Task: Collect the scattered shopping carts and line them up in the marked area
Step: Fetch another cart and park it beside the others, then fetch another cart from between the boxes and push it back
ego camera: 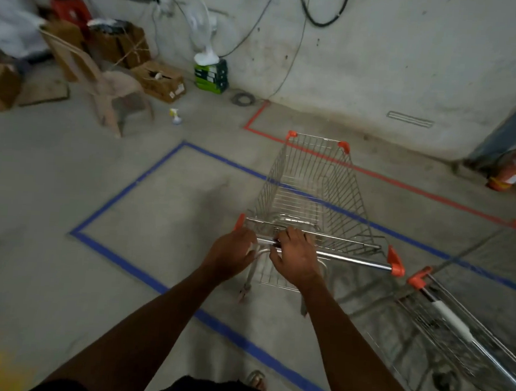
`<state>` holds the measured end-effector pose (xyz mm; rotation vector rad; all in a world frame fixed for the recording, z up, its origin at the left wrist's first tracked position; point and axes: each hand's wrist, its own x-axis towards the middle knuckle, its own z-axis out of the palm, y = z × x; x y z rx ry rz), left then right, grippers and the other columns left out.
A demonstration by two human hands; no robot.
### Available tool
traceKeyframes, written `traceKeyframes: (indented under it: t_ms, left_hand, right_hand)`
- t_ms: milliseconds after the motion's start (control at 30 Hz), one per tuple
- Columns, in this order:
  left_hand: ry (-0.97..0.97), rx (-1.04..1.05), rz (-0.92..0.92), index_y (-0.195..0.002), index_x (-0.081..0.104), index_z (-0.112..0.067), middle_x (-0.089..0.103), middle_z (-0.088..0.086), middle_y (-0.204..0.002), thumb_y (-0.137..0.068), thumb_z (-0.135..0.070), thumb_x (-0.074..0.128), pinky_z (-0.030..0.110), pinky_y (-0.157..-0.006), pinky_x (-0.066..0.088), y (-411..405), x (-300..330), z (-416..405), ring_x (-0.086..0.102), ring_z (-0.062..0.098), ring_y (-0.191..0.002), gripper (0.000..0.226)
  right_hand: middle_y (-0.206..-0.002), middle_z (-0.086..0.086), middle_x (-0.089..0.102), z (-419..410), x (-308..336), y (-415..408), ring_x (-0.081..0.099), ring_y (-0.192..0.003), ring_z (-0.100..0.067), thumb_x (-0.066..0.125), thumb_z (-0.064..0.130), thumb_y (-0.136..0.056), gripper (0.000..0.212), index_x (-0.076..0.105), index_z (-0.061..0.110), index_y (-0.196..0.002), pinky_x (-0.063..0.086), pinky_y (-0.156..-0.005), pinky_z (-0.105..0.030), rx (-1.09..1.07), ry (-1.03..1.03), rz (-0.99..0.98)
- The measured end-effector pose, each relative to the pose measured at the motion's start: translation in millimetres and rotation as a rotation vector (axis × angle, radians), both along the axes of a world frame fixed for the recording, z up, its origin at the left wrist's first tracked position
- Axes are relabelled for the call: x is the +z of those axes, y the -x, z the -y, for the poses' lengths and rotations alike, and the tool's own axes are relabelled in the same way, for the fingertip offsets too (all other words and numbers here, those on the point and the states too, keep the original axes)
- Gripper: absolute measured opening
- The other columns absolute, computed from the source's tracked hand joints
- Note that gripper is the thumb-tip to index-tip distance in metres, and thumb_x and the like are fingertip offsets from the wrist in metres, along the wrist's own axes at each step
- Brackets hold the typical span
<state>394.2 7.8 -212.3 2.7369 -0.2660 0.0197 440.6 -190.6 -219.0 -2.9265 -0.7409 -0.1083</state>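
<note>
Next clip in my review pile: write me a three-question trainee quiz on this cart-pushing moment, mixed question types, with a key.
1. True or false: both hands grip the handle bar of the shopping cart.
2. Multiple choice: the cart's front corners lie over which floor marking? A) yellow patch B) red tape line C) blue tape rectangle
3. Short answer: what stands at the right edge of the view, beside the pushed cart?

Key:
1. True: left hand and right hand both curl round the bar.
2. B
3. A second shopping cart.
</note>
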Motion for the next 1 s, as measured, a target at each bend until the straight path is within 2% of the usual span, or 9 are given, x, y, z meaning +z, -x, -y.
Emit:
traceKeyframes:
  t_ms: [33, 67, 167, 233, 367, 533, 700, 867, 1000]
  left_hand:
    - [-0.011, 0.026, -0.003, -0.116, 0.061, -0.014, 0.047, 0.01, -0.154, -0.095, -0.029, 0.06, 0.04, -0.092, 0.052, 6, -1, -6, 0.052, 0.025, -0.134, 0.026]
    - [-0.011, 0.053, -0.006, -0.12, 0.061, -0.014, 0.048, 0.009, -0.153, -0.094, -0.028, 0.06, 0.039, -0.089, 0.052, 11, -1, -12, 0.057, 0.026, -0.124, 0.029]
    - [0.022, 0.136, 0.01, -0.118, 0.063, -0.015, 0.063, 0.005, -0.119, -0.092, -0.025, 0.063, 0.04, -0.085, 0.051, 32, -2, -33, 0.063, 0.028, -0.108, 0.028]
    - [0.044, 0.205, 0.03, -0.115, 0.063, -0.018, 0.063, 0.001, -0.113, -0.092, -0.026, 0.063, 0.037, -0.083, 0.052, 51, -3, -52, 0.064, 0.023, -0.104, 0.024]
    - [0.06, 0.361, 0.028, -0.116, 0.061, -0.022, 0.062, -0.002, -0.11, -0.093, -0.031, 0.061, 0.037, -0.082, 0.053, 107, -5, -96, 0.064, 0.02, -0.1, 0.024]
    - [0.09, 0.6, 0.05, -0.117, 0.061, -0.019, 0.064, 0.0, -0.11, -0.093, -0.03, 0.061, 0.035, -0.082, 0.051, 217, -17, -161, 0.064, 0.022, -0.102, 0.026]
    - [0.096, 0.871, 0.041, -0.119, 0.059, -0.023, 0.066, -0.002, -0.114, -0.097, -0.037, 0.054, 0.035, -0.088, 0.051, 329, -28, -231, 0.065, 0.022, -0.105, 0.026]
    - [0.096, 1.089, 0.014, -0.13, 0.059, -0.024, 0.07, -0.006, -0.121, -0.1, -0.039, 0.052, 0.032, -0.087, 0.054, 408, -32, -298, 0.068, 0.017, -0.108, 0.034]
    - [0.092, 1.216, -0.021, -0.131, 0.059, -0.024, 0.07, -0.007, -0.122, -0.1, -0.038, 0.054, 0.031, -0.085, 0.053, 440, -38, -361, 0.068, 0.017, -0.109, 0.034]
  right_hand:
    - [-0.117, 0.002, 0.059, -8, 0, 3, 0.053, -0.114, -0.02, 0.045, 0.045, -0.101, 0.035, 0.062, 0.022, -0.121, 0.038, -0.1, -0.036, 0.009, -0.009, -0.003]
    - [-0.119, 0.002, 0.058, -16, -1, 7, 0.053, -0.116, -0.02, 0.046, 0.044, -0.1, 0.035, 0.062, 0.023, -0.122, 0.038, -0.101, -0.036, 0.025, -0.008, -0.011]
    - [-0.128, 0.0, 0.059, -46, -2, 20, 0.051, -0.124, -0.02, 0.047, 0.042, -0.1, 0.041, 0.06, 0.022, -0.132, 0.035, -0.11, -0.039, 0.113, 0.012, -0.038]
    - [-0.131, -0.001, 0.06, -70, -2, 30, 0.052, -0.126, -0.02, 0.048, 0.041, -0.1, 0.042, 0.058, 0.021, -0.135, 0.034, -0.112, -0.039, 0.168, 0.009, -0.059]
    - [-0.12, 0.002, 0.064, -124, -1, 58, 0.056, -0.119, -0.021, 0.051, 0.037, -0.096, 0.03, 0.064, 0.023, -0.118, 0.035, -0.107, -0.036, 0.301, 0.031, -0.042]
    - [-0.108, 0.006, 0.064, -213, 1, 120, 0.059, -0.107, -0.019, 0.054, 0.034, -0.093, 0.022, 0.064, 0.024, -0.111, 0.037, -0.098, -0.035, 0.466, 0.049, -0.077]
    - [-0.087, -0.005, 0.062, -310, -10, 193, 0.061, -0.087, -0.032, 0.062, 0.021, -0.089, 0.005, 0.063, 0.016, -0.09, 0.043, -0.083, -0.043, 0.667, -0.014, -0.035]
    - [-0.093, 0.001, 0.068, -410, -14, 254, 0.064, -0.094, -0.026, 0.061, 0.02, -0.09, 0.008, 0.066, 0.019, -0.097, 0.042, -0.088, -0.04, 0.834, -0.101, -0.121]
    - [-0.098, 0.005, 0.069, -496, -21, 280, 0.064, -0.1, -0.021, 0.057, 0.023, -0.092, 0.016, 0.066, 0.022, -0.105, 0.042, -0.096, -0.039, 0.955, -0.091, -0.18]
